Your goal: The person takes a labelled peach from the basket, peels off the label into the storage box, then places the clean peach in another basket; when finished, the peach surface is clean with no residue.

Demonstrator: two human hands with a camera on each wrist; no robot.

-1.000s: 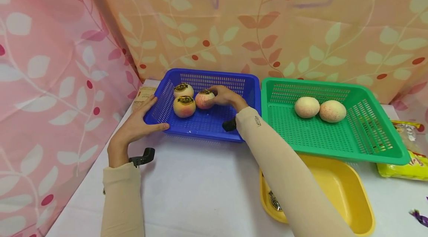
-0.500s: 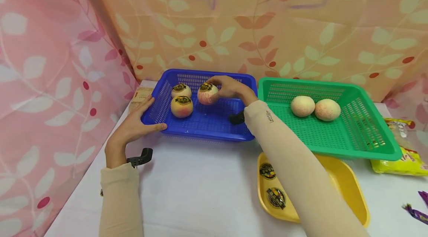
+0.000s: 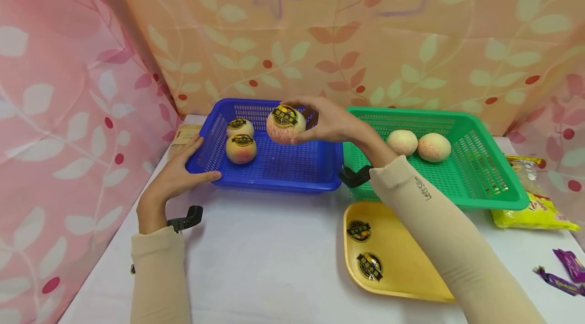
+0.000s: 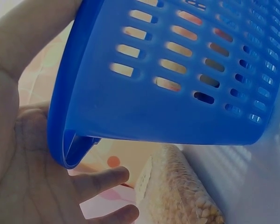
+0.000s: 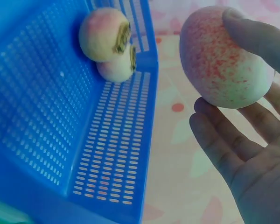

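Left hand (image 3: pixel 173 177) spread against blue basket's (image 3: pixel 274 185) left rim; right hand (image 3: pixel 333 120) grips a peach (image 3: pixel 280 132) above it.
Head view shows that peach's black label (image 3: pixel 284 116) — right wrist view, only its red-speckled side. Farther, left in the basket: two other peaches (image 3: pixel 240 152).

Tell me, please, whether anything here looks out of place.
Two round black-and-gold stickers sit in the yellow plastic tray on no fruit, whereas the pale, red-speckled peach in the right hand wears a similar one. Nothing looks spilled.
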